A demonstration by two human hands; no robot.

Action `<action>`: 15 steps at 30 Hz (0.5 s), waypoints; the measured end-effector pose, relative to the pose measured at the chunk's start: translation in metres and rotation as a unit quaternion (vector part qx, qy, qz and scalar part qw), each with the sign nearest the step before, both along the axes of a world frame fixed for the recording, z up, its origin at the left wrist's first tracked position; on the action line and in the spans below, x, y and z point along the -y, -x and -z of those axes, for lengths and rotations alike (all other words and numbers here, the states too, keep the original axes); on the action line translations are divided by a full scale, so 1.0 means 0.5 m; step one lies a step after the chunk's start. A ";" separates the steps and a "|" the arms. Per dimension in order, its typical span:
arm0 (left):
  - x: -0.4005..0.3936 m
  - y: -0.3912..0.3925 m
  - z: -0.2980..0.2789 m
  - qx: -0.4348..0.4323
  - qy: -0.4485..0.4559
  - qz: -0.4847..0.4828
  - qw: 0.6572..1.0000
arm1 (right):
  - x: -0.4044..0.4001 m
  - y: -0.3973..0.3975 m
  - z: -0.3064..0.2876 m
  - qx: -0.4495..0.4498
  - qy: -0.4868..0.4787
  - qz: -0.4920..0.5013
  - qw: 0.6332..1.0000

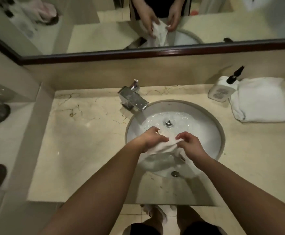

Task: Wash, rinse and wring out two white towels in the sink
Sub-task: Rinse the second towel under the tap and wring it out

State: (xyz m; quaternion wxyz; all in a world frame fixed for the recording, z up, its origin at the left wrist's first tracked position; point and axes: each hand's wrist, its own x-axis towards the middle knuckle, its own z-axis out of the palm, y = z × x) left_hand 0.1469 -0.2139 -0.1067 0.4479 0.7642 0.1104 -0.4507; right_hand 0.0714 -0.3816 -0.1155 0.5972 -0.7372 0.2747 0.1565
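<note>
The marble worktop [80,150] runs wide under the mirror [138,28], and set into it is the round sink [222,133], holding a shallow pool of water that ripples around the drain [168,123]. Whether the faucet [133,99] is running I cannot tell. Off to the far right, well apart from the basin, a folded white towel [262,100] lies on the worktop, touching the soap dispenser [223,89]; it looks dry and untouched, so I'd judge it the second one, waiting its turn.

Over the near half of the basin a wet towel [158,147] is bunched between both hands, its lower folds trailing into the water. The left hand [151,139] has its fingers curled round one end; the right hand [191,143] pinches the other end, fingers bent over the cloth.

This reads as the washing or rubbing step on the first towel. Next, I'd expect rinsing, then a firm counter-twist of the two ends held low over the basin.
</note>
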 end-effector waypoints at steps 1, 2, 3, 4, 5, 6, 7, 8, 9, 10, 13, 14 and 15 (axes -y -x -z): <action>-0.004 0.009 -0.025 0.021 -0.011 0.015 1.000 | -0.003 0.002 -0.027 -0.006 -0.017 0.041 0.999; -0.009 0.019 -0.049 0.053 -0.031 0.045 0.997 | -0.008 0.001 -0.057 -0.012 -0.026 0.071 0.997; -0.011 0.030 -0.067 0.089 -0.053 0.084 0.991 | -0.013 -0.001 -0.083 -0.016 -0.039 0.094 0.995; -0.014 0.041 -0.082 0.123 -0.075 0.125 0.982 | -0.017 -0.004 -0.103 -0.017 -0.059 0.112 0.992; -0.020 0.051 -0.098 0.146 -0.089 0.154 0.973 | -0.023 -0.007 -0.129 -0.015 -0.081 0.128 0.988; -0.027 0.058 -0.109 0.151 -0.093 0.165 0.970 | -0.027 -0.008 -0.148 -0.016 -0.100 0.135 0.986; -0.036 0.063 -0.121 0.154 -0.092 0.166 0.970 | -0.032 -0.007 -0.168 -0.014 -0.111 0.139 0.984; -0.045 0.065 -0.130 0.158 -0.095 0.166 0.969 | -0.033 -0.006 -0.182 -0.013 -0.113 0.141 0.983; -0.054 0.064 -0.138 0.165 -0.091 0.164 0.968 | -0.035 -0.003 -0.192 -0.011 -0.115 0.144 0.983; -0.066 0.062 -0.146 0.174 -0.080 0.162 0.968 | -0.036 0.001 -0.201 -0.004 -0.114 0.151 0.982; -0.090 0.060 -0.184 0.156 -0.022 0.119 0.980 | -0.041 0.012 -0.228 0.011 -0.111 0.210 0.971; -0.093 0.061 -0.198 0.146 -0.002 0.114 0.983 | -0.042 0.014 -0.235 0.015 -0.113 0.233 0.966; -0.096 0.061 -0.211 0.151 0.007 0.130 0.980 | -0.045 0.016 -0.245 0.022 -0.118 0.252 0.960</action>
